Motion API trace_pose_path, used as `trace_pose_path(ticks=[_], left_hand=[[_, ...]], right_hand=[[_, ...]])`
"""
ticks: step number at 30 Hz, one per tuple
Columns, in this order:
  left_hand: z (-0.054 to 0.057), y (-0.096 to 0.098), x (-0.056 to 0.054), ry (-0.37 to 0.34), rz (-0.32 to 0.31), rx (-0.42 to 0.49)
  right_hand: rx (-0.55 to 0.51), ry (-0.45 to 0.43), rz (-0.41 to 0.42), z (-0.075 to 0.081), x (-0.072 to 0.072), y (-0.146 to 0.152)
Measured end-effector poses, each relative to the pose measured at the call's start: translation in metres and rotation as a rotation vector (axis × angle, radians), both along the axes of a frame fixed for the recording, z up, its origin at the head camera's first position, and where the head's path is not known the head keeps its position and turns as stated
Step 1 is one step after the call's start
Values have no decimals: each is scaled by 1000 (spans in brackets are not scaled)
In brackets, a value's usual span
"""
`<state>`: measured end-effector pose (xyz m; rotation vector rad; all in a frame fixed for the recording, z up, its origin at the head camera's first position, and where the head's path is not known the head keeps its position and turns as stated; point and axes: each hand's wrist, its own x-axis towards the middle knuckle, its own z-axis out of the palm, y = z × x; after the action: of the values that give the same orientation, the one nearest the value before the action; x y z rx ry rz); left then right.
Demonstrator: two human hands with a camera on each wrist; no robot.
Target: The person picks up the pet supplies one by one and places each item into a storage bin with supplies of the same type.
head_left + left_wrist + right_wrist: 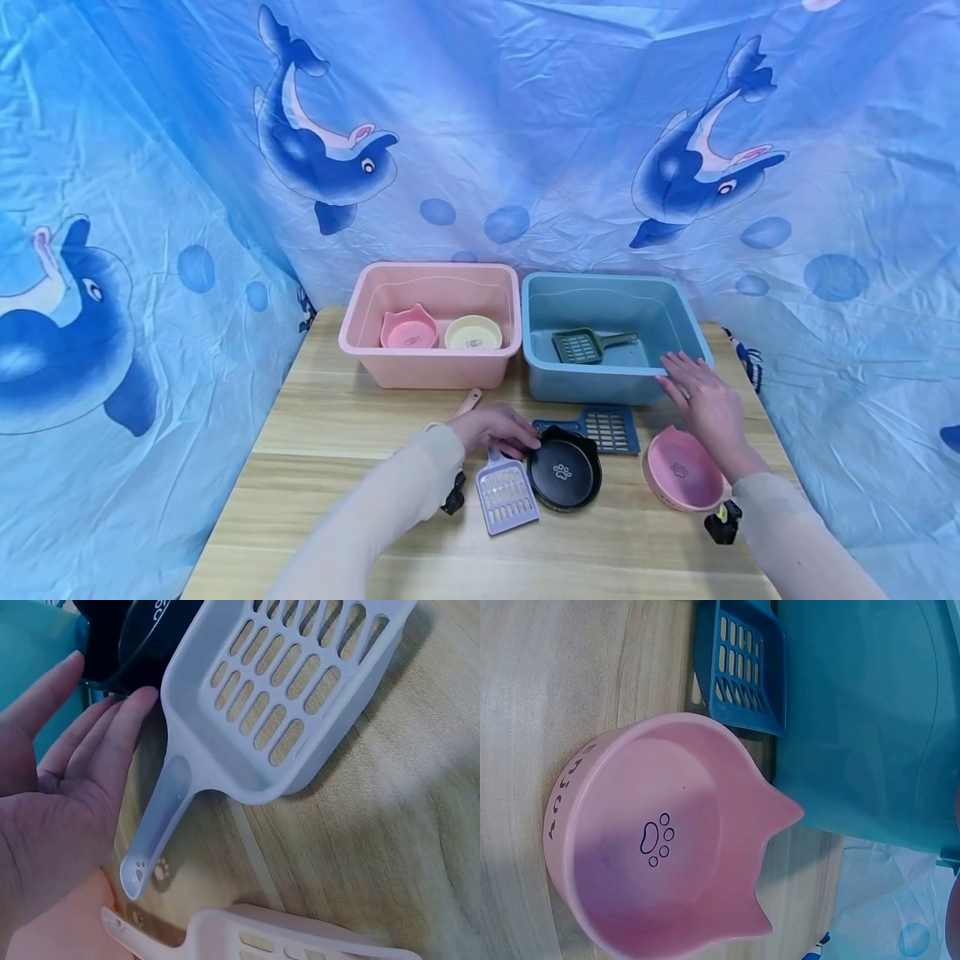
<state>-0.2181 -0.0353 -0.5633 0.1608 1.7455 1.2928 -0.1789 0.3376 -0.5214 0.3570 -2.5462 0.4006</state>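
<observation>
My left hand (504, 428) reaches the upper left edge of a black cat-eared bowl (562, 473). In the left wrist view its fingers look fairly straight, the fingertips at the bowl's edge; whether they press on it I cannot tell. Just below that hand lies a lavender litter scoop (507, 497). My right hand (705, 402) is at the near right corner of a blue bin (592, 387), fingers extended over the rim. A green litter scoop (592, 344) lies inside this bin. Below the right hand sits a pink cat-eared bowl (682, 471).
A pink bin (442, 369) stands left of the blue one, holding a pink cat-eared bowl (409, 330) and a cream bowl (473, 334). A blue litter scoop (611, 430) lies before the blue bin. Partly behind the left arm is a pale pink scoop (247, 937).
</observation>
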Motion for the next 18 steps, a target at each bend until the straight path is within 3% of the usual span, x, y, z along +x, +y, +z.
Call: trace_pose_path(ticks=[9, 18], left_hand=[[-4, 12, 2, 72, 65, -97], [-2, 20, 3, 81, 120, -139]], right_hand=[[9, 5, 7, 1, -1, -1], [17, 17, 4, 1, -2, 0]])
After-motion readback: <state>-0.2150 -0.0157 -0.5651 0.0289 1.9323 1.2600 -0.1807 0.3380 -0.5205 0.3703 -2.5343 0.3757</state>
